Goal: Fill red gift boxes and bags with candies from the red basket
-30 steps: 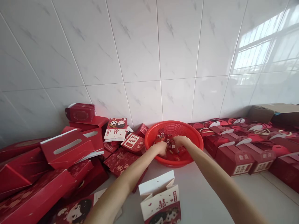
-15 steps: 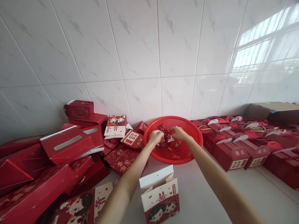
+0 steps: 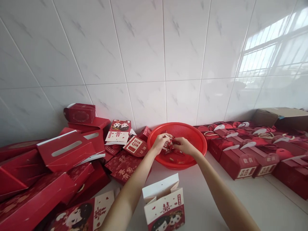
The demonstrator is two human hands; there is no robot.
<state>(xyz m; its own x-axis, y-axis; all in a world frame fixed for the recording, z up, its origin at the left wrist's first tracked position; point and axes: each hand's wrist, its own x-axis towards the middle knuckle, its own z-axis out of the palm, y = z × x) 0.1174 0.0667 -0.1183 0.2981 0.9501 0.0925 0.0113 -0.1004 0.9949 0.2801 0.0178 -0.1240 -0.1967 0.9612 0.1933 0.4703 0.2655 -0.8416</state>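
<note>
Both hands are inside a round red plastic basket (image 3: 201, 151) with a mesh wall. My left hand (image 3: 159, 143), at the basket's left side, is closed on small red-wrapped candies (image 3: 166, 145). Just to its right, my right hand (image 3: 184, 146) has its fingers pinched on a red wrapper, the fingertips partly hidden. A few more small packets (image 3: 180, 161) lie on the basket floor. In front of the basket, between my forearms, a cream-and-red paper gift box (image 3: 165, 205) printed with two cartoon figures stands upright with its top open.
Red boxes (image 3: 64, 149), some unfolded or open, are heaped at the left. Rows of closed red gift boxes (image 3: 244, 160) stand at the right, with a brown cardboard box (image 3: 267, 117) behind them. A white tiled wall (image 3: 144, 48) rises behind everything.
My right hand has moved slightly down and left, closer to my left hand. The candies at my left fingertips now show more plainly. The view has shifted slightly.
</note>
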